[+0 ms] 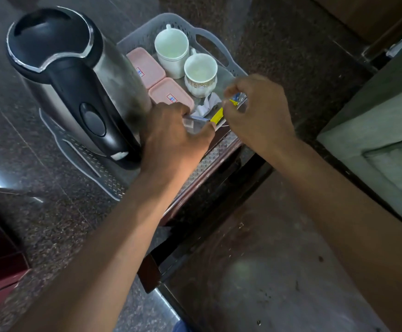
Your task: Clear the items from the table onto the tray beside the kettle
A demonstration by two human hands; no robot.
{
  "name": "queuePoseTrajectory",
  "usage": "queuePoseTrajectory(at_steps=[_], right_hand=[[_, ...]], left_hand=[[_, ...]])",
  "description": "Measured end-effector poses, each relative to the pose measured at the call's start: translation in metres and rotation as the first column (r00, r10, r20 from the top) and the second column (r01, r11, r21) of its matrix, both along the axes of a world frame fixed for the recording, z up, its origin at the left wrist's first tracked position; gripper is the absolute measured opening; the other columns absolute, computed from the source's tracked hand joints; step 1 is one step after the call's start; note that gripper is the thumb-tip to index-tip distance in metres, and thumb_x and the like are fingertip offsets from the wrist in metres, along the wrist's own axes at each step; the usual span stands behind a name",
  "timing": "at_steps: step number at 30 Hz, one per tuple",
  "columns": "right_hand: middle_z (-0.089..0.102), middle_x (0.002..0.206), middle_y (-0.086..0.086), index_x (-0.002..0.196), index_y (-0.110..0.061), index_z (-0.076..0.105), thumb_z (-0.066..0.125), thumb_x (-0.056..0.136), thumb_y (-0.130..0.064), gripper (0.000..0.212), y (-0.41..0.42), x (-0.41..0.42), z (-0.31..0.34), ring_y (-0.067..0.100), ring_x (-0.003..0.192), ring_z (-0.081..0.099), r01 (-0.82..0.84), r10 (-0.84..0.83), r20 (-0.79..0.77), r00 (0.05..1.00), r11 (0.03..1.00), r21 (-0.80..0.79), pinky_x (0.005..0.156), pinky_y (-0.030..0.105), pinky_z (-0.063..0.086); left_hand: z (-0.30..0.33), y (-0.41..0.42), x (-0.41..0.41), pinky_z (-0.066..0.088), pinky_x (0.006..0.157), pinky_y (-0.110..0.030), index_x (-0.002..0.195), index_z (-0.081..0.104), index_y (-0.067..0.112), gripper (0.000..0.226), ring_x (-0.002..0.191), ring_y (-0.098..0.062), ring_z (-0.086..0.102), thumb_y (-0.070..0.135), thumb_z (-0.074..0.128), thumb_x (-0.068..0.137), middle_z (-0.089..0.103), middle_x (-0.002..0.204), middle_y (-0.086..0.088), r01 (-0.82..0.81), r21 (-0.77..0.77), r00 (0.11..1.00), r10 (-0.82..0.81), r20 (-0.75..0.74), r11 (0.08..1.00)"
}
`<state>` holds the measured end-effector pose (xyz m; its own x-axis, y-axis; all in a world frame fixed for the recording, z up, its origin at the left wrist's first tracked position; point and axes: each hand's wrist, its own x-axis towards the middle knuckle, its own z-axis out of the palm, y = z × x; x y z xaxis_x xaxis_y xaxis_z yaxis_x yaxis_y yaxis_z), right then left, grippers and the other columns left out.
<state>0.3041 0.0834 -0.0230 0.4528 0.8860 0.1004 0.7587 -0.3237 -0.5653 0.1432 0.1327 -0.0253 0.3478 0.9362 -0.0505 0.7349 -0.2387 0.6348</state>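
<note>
Reaching over the near end of a grey perforated tray [219, 47], both hands work among small sachets. The left hand [176, 135] has its grip pinched shut on a clear packet [195, 124] with a blue edge, low over the tray's near rim. The right hand [255, 111] has its grip closed on a small blue-and-clear sachet [238, 98], just above a yellow sachet [216, 117] and some crumpled white wrappers [208, 105] lying in the tray.

Two pink lidded boxes [161, 85] sit in the tray, each with a small white label edged in red and blue handwriting too blurred to read. Beside them stand two white cups [185, 61], the nearer one with a gold pattern round its base.

A steel and black kettle [75, 87] stands just left of the tray on a clear patterned mat [94, 164]. The tabletop [39, 224] is dark speckled polished stone, and brown floor [267, 259] shows below its edge.
</note>
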Motion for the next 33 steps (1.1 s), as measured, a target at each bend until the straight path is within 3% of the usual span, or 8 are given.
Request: queuePoseTrajectory(at_steps=[3,7,11,17,24,27,33], right_hand=[[0.070,0.115,0.008,0.108,-0.010,0.074,0.068,0.095,-0.025,0.021,0.002,0.008,-0.011,0.027,0.109,0.064,-0.062,0.064,0.112,0.992,0.998,-0.027,0.090,0.037,0.051],[0.070,0.113,0.009,0.102,-0.007,0.073,0.067,0.095,-0.024,0.020,0.002,0.006,-0.018,0.027,0.106,0.064,-0.079,0.078,0.184,0.980,0.997,-0.002,0.085,0.034,0.047],[0.068,0.126,0.009,0.109,-0.006,0.074,0.065,0.097,-0.023,0.022,0.002,0.001,-0.020,0.027,0.119,0.062,-0.058,0.060,0.188,0.980,0.998,-0.019,0.095,0.034,0.049],[0.066,0.132,0.012,0.117,-0.002,0.070,0.064,0.099,-0.024,0.029,0.001,0.004,-0.019,0.030,0.122,0.061,-0.079,0.082,0.189,0.979,0.997,-0.027,0.098,0.037,0.049],[0.065,0.133,0.011,0.122,-0.003,0.068,0.065,0.099,-0.028,0.033,0.001,0.009,-0.025,0.027,0.122,0.060,-0.095,0.097,0.189,0.977,0.995,-0.016,0.099,0.034,0.047],[0.069,0.125,0.008,0.117,-0.007,0.071,0.067,0.098,-0.028,0.028,-0.002,0.010,-0.021,0.026,0.115,0.064,-0.101,0.101,0.184,0.978,0.995,-0.011,0.096,0.040,0.053],[0.075,0.113,0.006,0.111,-0.010,0.074,0.071,0.094,-0.027,0.024,-0.017,0.006,0.007,0.027,0.103,0.068,-0.080,0.075,0.210,0.975,0.997,0.019,0.088,0.039,0.056]], left_hand=[[-0.007,0.006,0.006,0.057,0.096,-0.040,0.125,0.076,0.013,0.055,0.119,-0.035,0.071,0.054,0.079,0.088,0.077,0.123,-0.014,-0.069,-0.014,0.985,0.066,-0.159,0.998],[-0.011,0.012,0.010,0.060,0.093,-0.042,0.112,0.073,0.013,0.050,0.114,-0.041,0.073,0.053,0.080,0.083,0.079,0.116,-0.018,-0.182,-0.030,0.960,0.171,-0.223,0.983],[-0.014,0.012,0.018,0.059,0.095,-0.045,0.128,0.064,0.013,0.064,0.121,-0.044,0.070,0.052,0.085,0.081,0.073,0.130,-0.018,-0.264,-0.080,0.948,0.243,-0.207,0.961],[-0.020,0.010,0.018,0.055,0.097,-0.051,0.143,0.044,0.005,0.093,0.124,-0.048,0.067,0.056,0.087,0.079,0.064,0.140,-0.024,-0.233,-0.032,0.942,0.218,-0.254,0.972],[-0.027,0.017,0.021,0.053,0.101,-0.051,0.144,0.043,0.004,0.103,0.126,-0.049,0.064,0.053,0.096,0.071,0.060,0.143,-0.028,-0.233,-0.008,0.944,0.225,-0.241,0.972],[-0.024,0.016,0.019,0.054,0.103,-0.050,0.141,0.047,0.008,0.092,0.127,-0.049,0.064,0.050,0.095,0.074,0.062,0.141,-0.026,-0.231,-0.024,0.944,0.219,-0.245,0.973],[-0.004,0.005,0.024,0.056,0.093,-0.048,0.126,0.055,0.006,0.051,0.117,-0.049,0.069,0.037,0.079,0.092,0.075,0.121,-0.025,-0.098,-0.010,0.952,0.091,-0.292,0.995]])
